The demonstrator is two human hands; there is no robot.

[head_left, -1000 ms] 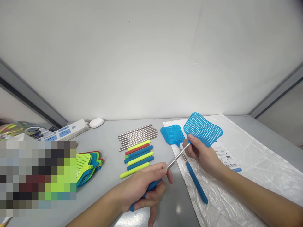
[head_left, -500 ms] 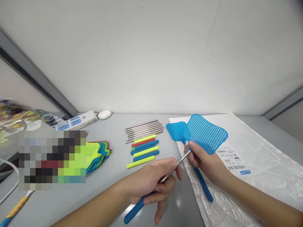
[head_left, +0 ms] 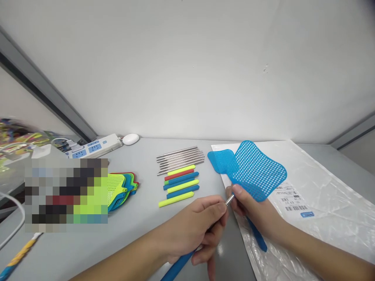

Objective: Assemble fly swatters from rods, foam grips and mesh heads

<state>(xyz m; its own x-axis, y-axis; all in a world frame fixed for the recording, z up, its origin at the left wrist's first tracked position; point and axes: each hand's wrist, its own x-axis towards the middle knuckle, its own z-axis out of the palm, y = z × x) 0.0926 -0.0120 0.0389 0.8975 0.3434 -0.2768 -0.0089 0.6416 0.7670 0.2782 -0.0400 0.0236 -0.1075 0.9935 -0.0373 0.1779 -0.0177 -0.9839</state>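
Observation:
A blue fly swatter [head_left: 258, 169] with a perforated head is held across both hands. My left hand [head_left: 202, 224] is closed round its metal rod, and the blue handle sticks out below the palm. My right hand [head_left: 249, 207] pinches the neck of the swatter head, where the rod meets it. Only a short length of bare rod [head_left: 230, 200] shows between the hands. Behind it, a second blue fly swatter [head_left: 221, 160] lies on a white plastic package, its handle partly hidden under my right hand.
Several metal rods [head_left: 180, 159] lie mid-table, with yellow, blue and red handles [head_left: 181, 187] in front. Stacked swatter heads [head_left: 117, 187] sit at left beside a blurred patch. A power strip [head_left: 93, 146] and white mouse [head_left: 130, 139] are behind; the package [head_left: 322, 187] covers the right.
My left hand has slid up the rod toward my right hand, so less bare rod shows between them. The held swatter's head has shifted slightly right and down.

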